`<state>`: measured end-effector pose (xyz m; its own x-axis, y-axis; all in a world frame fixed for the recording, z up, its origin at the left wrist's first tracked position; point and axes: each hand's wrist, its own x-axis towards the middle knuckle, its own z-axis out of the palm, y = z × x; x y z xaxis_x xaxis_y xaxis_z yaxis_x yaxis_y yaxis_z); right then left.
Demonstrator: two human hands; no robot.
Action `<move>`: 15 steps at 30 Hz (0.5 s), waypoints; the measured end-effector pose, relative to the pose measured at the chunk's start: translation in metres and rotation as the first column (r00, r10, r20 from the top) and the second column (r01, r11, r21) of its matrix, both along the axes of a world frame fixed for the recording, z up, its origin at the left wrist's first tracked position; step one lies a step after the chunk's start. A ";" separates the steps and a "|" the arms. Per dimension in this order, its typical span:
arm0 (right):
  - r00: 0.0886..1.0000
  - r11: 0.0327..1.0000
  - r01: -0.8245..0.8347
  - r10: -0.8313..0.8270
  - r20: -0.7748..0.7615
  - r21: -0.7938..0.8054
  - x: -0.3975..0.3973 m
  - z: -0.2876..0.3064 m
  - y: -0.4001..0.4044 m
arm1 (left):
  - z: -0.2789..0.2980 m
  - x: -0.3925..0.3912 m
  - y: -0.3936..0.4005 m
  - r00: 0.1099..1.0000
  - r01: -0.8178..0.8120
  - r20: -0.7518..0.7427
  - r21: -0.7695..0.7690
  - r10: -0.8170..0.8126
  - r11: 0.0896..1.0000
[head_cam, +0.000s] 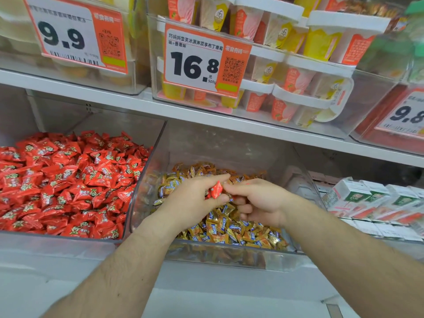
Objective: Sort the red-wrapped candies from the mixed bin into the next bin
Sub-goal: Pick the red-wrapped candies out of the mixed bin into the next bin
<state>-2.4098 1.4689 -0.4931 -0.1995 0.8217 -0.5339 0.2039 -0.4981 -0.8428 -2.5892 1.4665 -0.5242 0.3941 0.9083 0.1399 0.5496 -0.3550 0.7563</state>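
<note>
Both my hands are over the clear mixed bin (305, 180), which holds several gold and orange wrapped candies (229, 228). My left hand (195, 196) pinches a red-wrapped candy (216, 190) between thumb and fingers. My right hand (257, 200) is right beside it with curled fingers, its fingertips touching the same red candy; whether it holds anything else is hidden. To the left stands the neighbouring clear bin (128, 216), heaped with several red-wrapped candies (68, 180).
A white shelf (206, 115) runs just above the bins, carrying clear boxes of pudding cups (286, 88) with price tags. White and green cartons (367, 198) lie to the right of the mixed bin. A white ledge (68, 271) runs in front.
</note>
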 end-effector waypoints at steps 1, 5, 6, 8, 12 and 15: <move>0.999 1.000 -0.001 0.000 -0.048 -0.017 -0.006 0.002 -0.002 | 0.000 0.001 -0.001 1.000 -0.012 0.015 0.032 0.011 0.999; 0.994 0.986 -0.103 0.095 0.060 0.134 -0.012 0.007 -0.004 | 0.014 -0.008 -0.009 0.992 -0.124 0.016 0.175 0.123 0.977; 0.969 0.954 -0.175 0.123 0.213 0.245 -0.012 0.007 -0.003 | 0.018 -0.013 -0.012 0.986 -0.142 -0.051 0.239 0.159 0.960; 0.872 0.822 -0.372 0.151 0.465 0.431 -0.021 0.008 -0.001 | 0.022 -0.026 -0.019 0.963 -0.168 -0.144 0.337 0.227 0.926; 0.909 0.790 -0.413 0.330 0.254 0.454 -0.052 0.014 0.011 | 0.023 -0.047 -0.032 0.949 -0.255 -0.057 0.437 0.310 0.863; 0.845 0.750 -0.529 0.423 0.327 0.397 -0.058 0.014 0.017 | 0.022 -0.059 -0.036 0.922 -0.349 0.040 0.516 0.385 0.782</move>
